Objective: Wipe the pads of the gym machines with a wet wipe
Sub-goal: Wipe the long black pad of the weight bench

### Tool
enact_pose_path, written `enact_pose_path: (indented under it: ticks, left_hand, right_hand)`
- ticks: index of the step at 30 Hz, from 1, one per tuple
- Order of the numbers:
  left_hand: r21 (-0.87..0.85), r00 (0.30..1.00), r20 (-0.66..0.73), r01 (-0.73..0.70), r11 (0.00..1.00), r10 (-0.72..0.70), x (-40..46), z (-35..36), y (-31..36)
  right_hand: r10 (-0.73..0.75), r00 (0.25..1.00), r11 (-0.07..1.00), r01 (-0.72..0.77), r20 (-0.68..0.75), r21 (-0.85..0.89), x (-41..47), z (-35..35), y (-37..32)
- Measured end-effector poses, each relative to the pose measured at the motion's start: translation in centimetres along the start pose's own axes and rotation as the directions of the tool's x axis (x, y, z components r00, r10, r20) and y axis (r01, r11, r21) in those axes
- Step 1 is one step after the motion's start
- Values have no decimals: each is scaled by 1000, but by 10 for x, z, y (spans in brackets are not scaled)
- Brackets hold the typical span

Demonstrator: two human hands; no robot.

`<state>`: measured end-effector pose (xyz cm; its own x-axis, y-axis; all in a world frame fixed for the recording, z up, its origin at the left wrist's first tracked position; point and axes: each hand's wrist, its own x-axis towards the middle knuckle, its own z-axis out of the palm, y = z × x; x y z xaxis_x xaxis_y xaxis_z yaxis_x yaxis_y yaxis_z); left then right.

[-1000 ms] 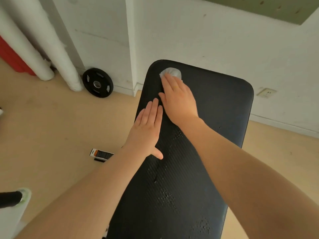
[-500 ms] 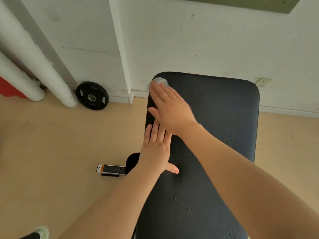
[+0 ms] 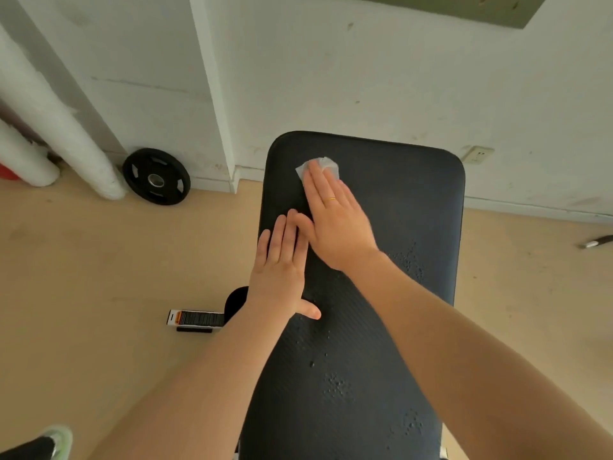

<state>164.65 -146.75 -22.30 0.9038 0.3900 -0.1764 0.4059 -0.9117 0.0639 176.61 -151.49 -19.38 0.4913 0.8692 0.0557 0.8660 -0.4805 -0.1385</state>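
A long black bench pad (image 3: 398, 227) runs away from me toward the wall, with water droplets beaded on its near half. My right hand (image 3: 335, 220) lies flat on the pad near its far left corner and presses a white wet wipe (image 3: 328, 164) under straight fingers; only the wipe's far edge shows past the fingertips. My left hand (image 3: 282, 267) rests flat on the pad's left edge just behind the right hand, fingers straight and together, thumb spread out.
A black weight plate (image 3: 156, 176) leans against the white wall at the left, beside white wrapped pipes (image 3: 59, 127). A small striped box (image 3: 195, 318) lies on the tan floor left of the bench. A dark pen-like object (image 3: 597, 242) lies at far right.
My right hand has slid the wipe from the pad's far left corner edge a little to the right, onto the pad's top face. The left hand stays flat on the left edge.
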Motion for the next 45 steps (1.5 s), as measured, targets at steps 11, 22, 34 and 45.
enact_pose_path:
  ticks: [11,22,34,45]
  left_hand:
    - [61,992,7,126,990,-127,-1,-10,22]
    - [-119,938,-102,319,940,-331,-35,13,23]
    - [-239,990,-89,87,967,-111,-44,19,-8]
    - [-134,987,-52,141,981,-149,-54,31,-11]
  right_hand:
    - [317,941,943,-326,-122,-65,-21,-18,95]
    - [151,983,982,-162,-107,-101,-13,-23,78]
    - [-359,913,912,388,195,-134,-28,15,-21]
    - [-92,994,991,98,63,-94,-13,15,-12]
